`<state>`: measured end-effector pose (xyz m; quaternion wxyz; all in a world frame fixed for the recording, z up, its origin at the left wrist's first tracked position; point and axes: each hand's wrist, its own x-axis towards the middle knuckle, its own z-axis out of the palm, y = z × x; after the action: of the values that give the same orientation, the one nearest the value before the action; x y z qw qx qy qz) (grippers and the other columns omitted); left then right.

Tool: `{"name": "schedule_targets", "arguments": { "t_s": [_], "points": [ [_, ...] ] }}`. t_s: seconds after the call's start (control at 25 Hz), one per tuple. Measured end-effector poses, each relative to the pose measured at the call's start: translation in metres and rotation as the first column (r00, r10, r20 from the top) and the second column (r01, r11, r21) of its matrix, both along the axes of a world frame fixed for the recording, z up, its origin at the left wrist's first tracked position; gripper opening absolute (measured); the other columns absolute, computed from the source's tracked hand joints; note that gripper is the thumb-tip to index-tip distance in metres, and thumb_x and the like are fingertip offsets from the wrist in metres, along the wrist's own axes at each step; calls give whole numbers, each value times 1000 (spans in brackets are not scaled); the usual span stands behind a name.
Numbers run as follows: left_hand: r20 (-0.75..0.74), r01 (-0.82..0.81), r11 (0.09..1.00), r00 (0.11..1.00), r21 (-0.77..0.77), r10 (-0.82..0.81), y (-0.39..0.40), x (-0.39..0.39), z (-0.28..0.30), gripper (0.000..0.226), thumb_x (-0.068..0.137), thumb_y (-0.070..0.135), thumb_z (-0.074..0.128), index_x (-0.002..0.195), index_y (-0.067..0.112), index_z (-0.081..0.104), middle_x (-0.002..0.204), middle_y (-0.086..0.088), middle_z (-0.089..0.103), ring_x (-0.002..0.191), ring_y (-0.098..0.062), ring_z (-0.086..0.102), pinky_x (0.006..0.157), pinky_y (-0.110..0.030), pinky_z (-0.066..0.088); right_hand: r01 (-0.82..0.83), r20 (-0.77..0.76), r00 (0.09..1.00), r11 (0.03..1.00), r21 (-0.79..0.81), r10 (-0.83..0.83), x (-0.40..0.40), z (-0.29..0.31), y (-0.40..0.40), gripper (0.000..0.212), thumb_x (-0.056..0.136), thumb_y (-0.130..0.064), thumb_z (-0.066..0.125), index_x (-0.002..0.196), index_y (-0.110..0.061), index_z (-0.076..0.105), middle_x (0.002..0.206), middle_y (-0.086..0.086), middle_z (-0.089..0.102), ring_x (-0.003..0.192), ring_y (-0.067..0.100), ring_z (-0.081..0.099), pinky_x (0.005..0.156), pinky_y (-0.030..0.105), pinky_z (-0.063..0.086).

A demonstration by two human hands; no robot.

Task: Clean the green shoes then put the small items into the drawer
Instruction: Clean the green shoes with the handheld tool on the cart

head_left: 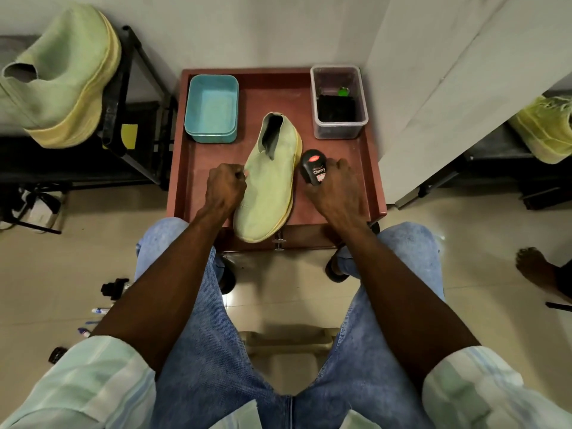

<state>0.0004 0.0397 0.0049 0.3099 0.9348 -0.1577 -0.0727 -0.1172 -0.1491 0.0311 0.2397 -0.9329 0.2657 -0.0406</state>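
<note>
We are sitting in front of a small red table (pixel 368 156) and looking down at our hands. We are going from left to right.

At about 10 o'clock, a green shoe (pixel 62 72) is sitting on a black rack (pixel 136 97). Pens (pixel 93 320) are lying on the floor at 8 o'clock.

On the table, a blue tub (pixel 212 108) is sitting at 11 o'clock. Our left hand (pixel 224 187) is resting against the left side of the second shoe (pixel 269 178), with its fingers curled. We cannot tell if it is really gripping the shoe or only touching it.

This shoe is lying in the middle of the table. Its toe is pointing at 6 o'clock, toward us, and hanging over the near edge. Its opening is pointing at 12 o'clock.

Just to the right of the shoe, our right hand (pixel 337 190) is holding a black polish bottle (pixel 313 167). Our fingers are wrapped around it, and its red top is pointing at 12 o'clock. The bottle is very near the shoe, but we cannot tell if they are touching.

At 1 o'clock, a clear box (pixel 339 102) is sitting on the table with dark things and something green inside.

At 3 o'clock, a third shoe (pixel 544 128) is sitting on a shelf. A bare foot (pixel 532 267) is showing at 4 o'clock.
</note>
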Motion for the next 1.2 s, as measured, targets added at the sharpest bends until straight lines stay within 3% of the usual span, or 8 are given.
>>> {"name": "schedule_targets", "arguments": {
  "t_s": [0.16, 0.28, 0.48, 0.64, 0.8, 0.96, 1.12, 1.2],
  "points": [
    [-179, -82, 995, 981, -53, 71, 8, -1, 7, 19, 87, 25, 68, 90, 7, 76, 77, -9, 71, 67, -22, 62, 65, -30, 46, -379, -86, 916, 916, 135, 392, -6, -1, 37, 67, 73, -40, 73, 133, -18, 51, 113, 6, 55, 101, 25, 55, 76, 34, 48],
    [-319, -76, 997, 945, -18, 67, 18, -7, 5, 27, 76, 33, 79, 81, 7, 74, 72, -10, 71, 59, -23, 59, 59, -32, 45, -159, -53, 986, 987, 23, 160, 2, 1, 23, 69, 76, -40, 70, 136, -16, 48, 115, 10, 54, 102, 27, 53, 78, 35, 47],
    [-221, -62, 994, 972, 94, 82, 15, -15, 8, 24, 76, 27, 77, 65, 8, 68, 62, -10, 63, 59, -24, 55, 51, -28, 36, -466, -154, 871, 884, 40, 467, -8, -2, 43, 68, 76, -44, 69, 137, -19, 50, 109, 9, 51, 98, 27, 54, 67, 30, 36],
    [-219, -76, 995, 972, 67, 89, 10, -20, 6, 24, 76, 28, 77, 67, 7, 71, 65, -10, 67, 61, -26, 60, 56, -30, 45, -236, -114, 964, 971, 40, 240, 0, 5, 21, 70, 75, -42, 71, 138, -19, 51, 110, 10, 53, 99, 27, 54, 69, 29, 35],
    [-145, -62, 992, 986, 110, 78, 8, -20, 5, 19, 77, 28, 74, 67, 12, 72, 63, -7, 65, 64, -27, 61, 57, -28, 39, -547, -190, 807, 829, 116, 559, -14, 4, 44, 65, 73, -45, 71, 132, -23, 56, 95, 1, 47, 90, 25, 56, 64, 29, 37],
    [-106, -16, 987, 994, 161, 33, 10, -13, 1, 22, 79, 31, 72, 91, 13, 77, 83, -9, 73, 77, -28, 64, 65, -31, 46, -91, -47, 995, 995, -38, 89, -2, 6, -1, 67, 71, -48, 69, 130, -18, 56, 103, 8, 54, 90, 26, 57, 69, 35, 50],
    [-18, -83, 990, 996, 112, 85, 17, -13, 5, 44, 85, 36, 66, 122, 12, 65, 113, -13, 70, 103, -34, 63, 87, -40, 52, -212, -3, 977, 974, 81, 213, -1, 2, 25, 72, 74, -45, 69, 139, -23, 48, 114, 8, 55, 100, 27, 57, 79, 38, 52],
    [-52, -67, 988, 996, 137, 75, 20, -21, 10, 78, 76, 50, 74, 138, 10, 48, 129, -14, 60, 117, -33, 56, 95, -44, 49, -167, 15, 986, 983, 74, 166, 3, 1, 23, 72, 76, -44, 68, 141, -24, 46, 114, 9, 55, 99, 29, 57, 80, 38, 51]
  ]
}}
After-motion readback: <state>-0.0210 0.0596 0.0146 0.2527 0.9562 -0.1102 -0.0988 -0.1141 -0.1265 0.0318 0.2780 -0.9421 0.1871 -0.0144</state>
